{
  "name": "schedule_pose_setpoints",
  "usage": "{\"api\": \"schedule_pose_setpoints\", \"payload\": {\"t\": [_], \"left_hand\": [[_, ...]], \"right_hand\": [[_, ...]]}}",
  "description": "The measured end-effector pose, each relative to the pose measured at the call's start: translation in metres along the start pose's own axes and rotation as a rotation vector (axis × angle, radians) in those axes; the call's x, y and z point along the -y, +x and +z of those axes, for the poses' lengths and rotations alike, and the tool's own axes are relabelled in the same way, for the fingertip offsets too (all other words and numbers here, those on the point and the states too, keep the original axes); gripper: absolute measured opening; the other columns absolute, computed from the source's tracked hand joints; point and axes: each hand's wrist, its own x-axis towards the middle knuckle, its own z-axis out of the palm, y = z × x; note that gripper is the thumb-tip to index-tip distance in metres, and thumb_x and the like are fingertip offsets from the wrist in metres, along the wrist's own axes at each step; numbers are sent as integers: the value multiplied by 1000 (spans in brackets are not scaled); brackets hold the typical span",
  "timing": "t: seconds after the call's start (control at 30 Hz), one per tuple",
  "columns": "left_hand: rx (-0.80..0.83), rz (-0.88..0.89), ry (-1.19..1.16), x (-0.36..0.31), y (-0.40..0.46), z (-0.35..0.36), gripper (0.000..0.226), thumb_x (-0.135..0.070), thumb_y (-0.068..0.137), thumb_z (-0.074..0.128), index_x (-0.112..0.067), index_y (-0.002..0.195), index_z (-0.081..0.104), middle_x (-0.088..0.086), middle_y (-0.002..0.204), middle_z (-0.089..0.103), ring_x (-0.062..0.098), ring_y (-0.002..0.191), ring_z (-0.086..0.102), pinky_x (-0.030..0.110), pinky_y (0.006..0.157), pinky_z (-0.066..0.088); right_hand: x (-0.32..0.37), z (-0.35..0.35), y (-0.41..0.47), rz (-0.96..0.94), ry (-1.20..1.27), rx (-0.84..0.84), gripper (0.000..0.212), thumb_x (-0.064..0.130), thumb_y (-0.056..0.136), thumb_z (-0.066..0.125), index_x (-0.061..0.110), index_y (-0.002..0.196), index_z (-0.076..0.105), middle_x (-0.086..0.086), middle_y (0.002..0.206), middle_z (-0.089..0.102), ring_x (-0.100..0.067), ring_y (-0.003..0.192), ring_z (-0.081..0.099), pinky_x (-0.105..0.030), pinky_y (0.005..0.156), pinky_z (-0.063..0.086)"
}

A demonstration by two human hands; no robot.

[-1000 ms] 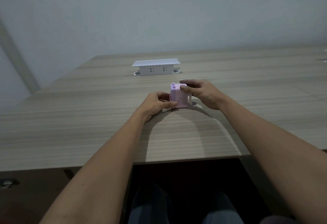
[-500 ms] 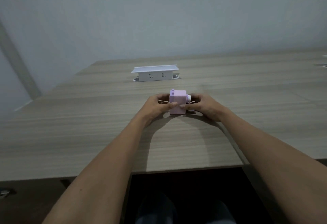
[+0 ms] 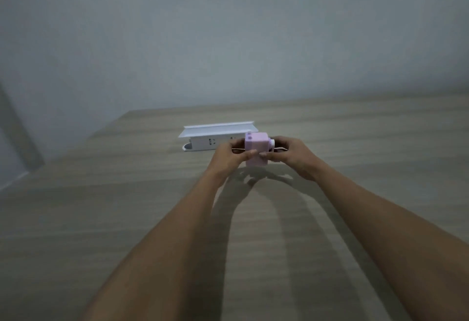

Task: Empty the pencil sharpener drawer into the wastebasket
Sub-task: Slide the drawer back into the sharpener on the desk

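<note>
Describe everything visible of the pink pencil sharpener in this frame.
The pencil sharpener is a small boxy pale pink body, plastic by its look, with small nubs on top and a whitish round knob on its right side. It is upright, held between the left hand and right hand over the wooden table, before a white socket box. Drawer state is unclear.

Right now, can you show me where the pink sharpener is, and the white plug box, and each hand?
pink sharpener (image 3: 255, 149), head view, on its front face.
white plug box (image 3: 206, 142), head view, on its socket face.
left hand (image 3: 225, 157), head view, on its back.
right hand (image 3: 291, 155), head view, on its back.
</note>
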Motion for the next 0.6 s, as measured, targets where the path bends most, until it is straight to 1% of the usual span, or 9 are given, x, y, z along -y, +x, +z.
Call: {"api": "schedule_pose_setpoints", "payload": {"t": [0.07,0.17,0.27,0.37,0.4,0.43,0.53,0.57,0.6], "left_hand": [[-21,0,0,7,25,4,47,-4,88,74,0,134,64,14,126,72,19,108,69,17,87,57],[-48,-22,-11,23,57,8,49,-2,86,76,3,133,64,18,128,70,24,112,68,26,94,57],[-84,-59,-7,36,83,11,53,-5,83,79,2,133,63,17,129,70,29,119,66,42,103,54],[-110,-73,-18,50,102,13,53,-7,81,82,1,130,65,16,126,71,29,116,68,43,101,56],[-116,-78,-19,54,105,13,52,-7,81,82,1,129,65,16,125,72,30,115,69,43,99,57],[-123,-86,-16,58,108,14,52,-8,80,83,1,128,66,16,124,72,30,114,70,42,98,57],[-138,-104,-5,66,112,14,52,-8,81,82,2,128,65,17,127,71,29,116,69,43,101,55],[-145,-100,-13,68,113,15,52,-9,81,82,2,128,64,17,127,71,29,116,68,43,102,55],[-148,-94,-14,65,112,16,52,-9,81,82,2,129,64,17,127,71,29,116,68,43,102,55]], "right_hand": [[-10,-5,23,-10,1,-23,52,0,82,79,2,131,65,-17,122,73,-16,94,71,-20,76,57],[-27,-9,52,0,24,-55,57,-4,81,78,-2,135,59,-21,128,69,-25,104,70,-25,84,61],[-43,-11,72,39,45,-96,59,-3,80,80,-4,135,56,-22,129,67,-34,115,68,-35,91,59],[-54,-13,86,43,43,-86,58,1,81,81,-2,134,56,-19,128,67,-28,108,70,-26,79,63],[-57,-12,89,42,51,-80,58,0,81,80,-3,134,56,-20,128,67,-26,105,70,-25,76,63],[-60,-12,92,50,64,-85,57,-2,82,79,-4,133,55,-22,129,67,-27,103,70,-28,75,64],[-65,-8,97,71,74,-98,55,-4,84,76,-6,134,54,-25,131,65,-33,109,69,-48,91,60],[-67,-8,100,71,84,-108,55,-5,85,75,-6,135,54,-25,131,65,-33,109,68,-50,94,58],[-65,-8,100,69,79,-115,54,-5,85,74,-7,135,53,-26,132,64,-32,109,67,-50,95,57]]}}
